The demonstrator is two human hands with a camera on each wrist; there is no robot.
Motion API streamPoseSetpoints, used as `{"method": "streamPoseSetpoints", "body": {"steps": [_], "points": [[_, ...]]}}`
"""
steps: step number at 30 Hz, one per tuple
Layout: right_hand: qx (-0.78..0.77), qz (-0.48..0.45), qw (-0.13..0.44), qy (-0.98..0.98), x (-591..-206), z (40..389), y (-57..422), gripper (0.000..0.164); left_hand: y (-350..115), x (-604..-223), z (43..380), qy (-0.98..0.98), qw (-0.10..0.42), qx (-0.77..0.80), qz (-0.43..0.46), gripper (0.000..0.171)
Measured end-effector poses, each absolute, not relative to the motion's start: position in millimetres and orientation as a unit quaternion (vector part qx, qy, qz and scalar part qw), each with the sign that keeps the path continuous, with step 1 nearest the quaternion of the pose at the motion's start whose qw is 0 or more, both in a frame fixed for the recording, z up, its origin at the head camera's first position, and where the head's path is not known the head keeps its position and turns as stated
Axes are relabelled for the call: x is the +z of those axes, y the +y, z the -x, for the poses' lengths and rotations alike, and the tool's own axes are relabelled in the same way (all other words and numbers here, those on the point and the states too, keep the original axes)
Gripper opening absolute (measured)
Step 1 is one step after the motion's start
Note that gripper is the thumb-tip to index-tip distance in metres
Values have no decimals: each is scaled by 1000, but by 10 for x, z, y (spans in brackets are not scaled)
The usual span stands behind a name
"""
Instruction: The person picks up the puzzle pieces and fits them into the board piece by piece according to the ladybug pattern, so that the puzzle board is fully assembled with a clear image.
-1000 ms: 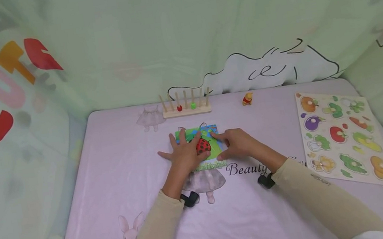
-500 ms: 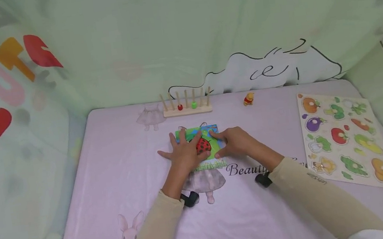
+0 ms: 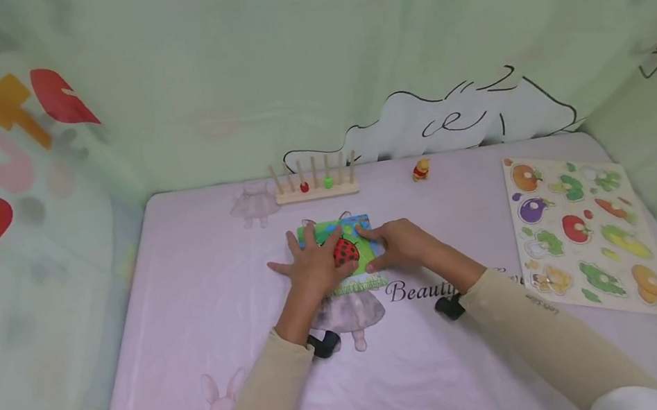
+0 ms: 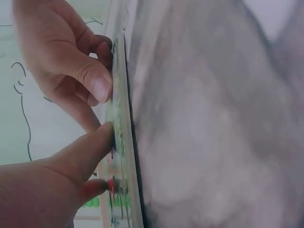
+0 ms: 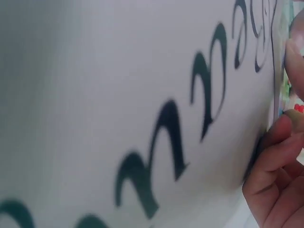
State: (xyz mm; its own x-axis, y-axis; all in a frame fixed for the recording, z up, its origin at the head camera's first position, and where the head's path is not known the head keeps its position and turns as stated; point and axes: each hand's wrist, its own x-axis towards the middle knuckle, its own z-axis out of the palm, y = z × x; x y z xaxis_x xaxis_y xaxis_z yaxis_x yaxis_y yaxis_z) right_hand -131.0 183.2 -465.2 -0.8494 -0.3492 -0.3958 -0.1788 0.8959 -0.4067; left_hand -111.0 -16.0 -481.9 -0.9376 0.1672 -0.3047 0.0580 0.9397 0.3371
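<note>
A small, thin ladybug puzzle board point(image 3: 346, 253) in green and blue lies near the table's middle, a red spotted ladybug on its face. My left hand point(image 3: 314, 269) lies over its left half, fingers spread and straight, thumb beside the ladybug. At the right side, my right hand point(image 3: 405, 243) grips the board's right part between curved thumb and forefinger. From the left wrist view, the right thumb point(image 4: 97, 85) meets the board's face point(image 4: 122, 104) just above the left thumb. Curled fingers point(image 5: 270, 175) of the right hand sit by the board's edge in the right wrist view.
Behind the board stands a wooden peg rack point(image 3: 317, 193) with a red and a green bead. A small yellow bear figure point(image 3: 421, 169) is to its right. A vegetable peg puzzle point(image 3: 588, 235) lies on the right. Fabric walls point(image 3: 222, 73) enclose the table point(image 3: 196, 251).
My right thumb has slid slightly inward over the board's right edge. The left hand stays in place on the board. The head view has shifted a little.
</note>
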Motion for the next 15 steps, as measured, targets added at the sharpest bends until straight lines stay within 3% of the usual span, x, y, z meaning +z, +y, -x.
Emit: {"method": "streamPoseSetpoints", "body": {"steps": [8, 15], "points": [[-247, 184, 217, 926, -4650, 1268, 2013, 76, -193, -4843, 1091, 965, 128, 225, -39, 72], [-271, 172, 142, 936, -4500, 1122, 2318, 66, -478, -4658, 1066, 954, 59, 289, -46, 49]]}}
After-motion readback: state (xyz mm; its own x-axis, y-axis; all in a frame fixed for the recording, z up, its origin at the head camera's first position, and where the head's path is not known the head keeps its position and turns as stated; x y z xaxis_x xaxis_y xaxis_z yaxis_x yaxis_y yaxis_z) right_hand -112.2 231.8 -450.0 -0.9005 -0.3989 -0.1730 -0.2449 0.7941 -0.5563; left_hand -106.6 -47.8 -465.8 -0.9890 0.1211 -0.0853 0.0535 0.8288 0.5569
